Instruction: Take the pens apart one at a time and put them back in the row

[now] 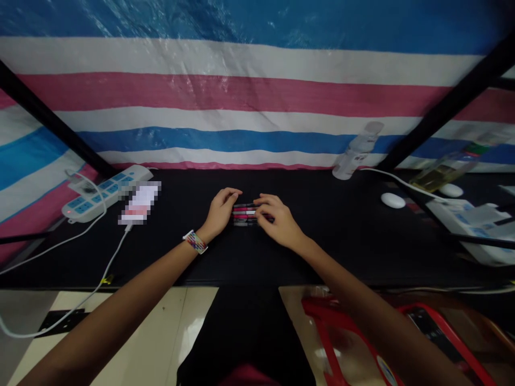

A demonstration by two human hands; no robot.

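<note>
Several pens, dark with pink and white parts, lie side by side in a compact row on the black tabletop. My left hand, a multicoloured woven band at its wrist, rests at the row's left ends. Its fingers stretch forward past the pens, apart from the thumb. Over the right ends is my right hand, fingers bent, with thumb and index finger closed at the end of a pen. The fingers cover the right tips of the row.
A white power strip and a phone on a cable are at left. To the right stand a clear bottle, a white oval object, a bottle of yellowish liquid and another power strip. Red stools sit below the table edge.
</note>
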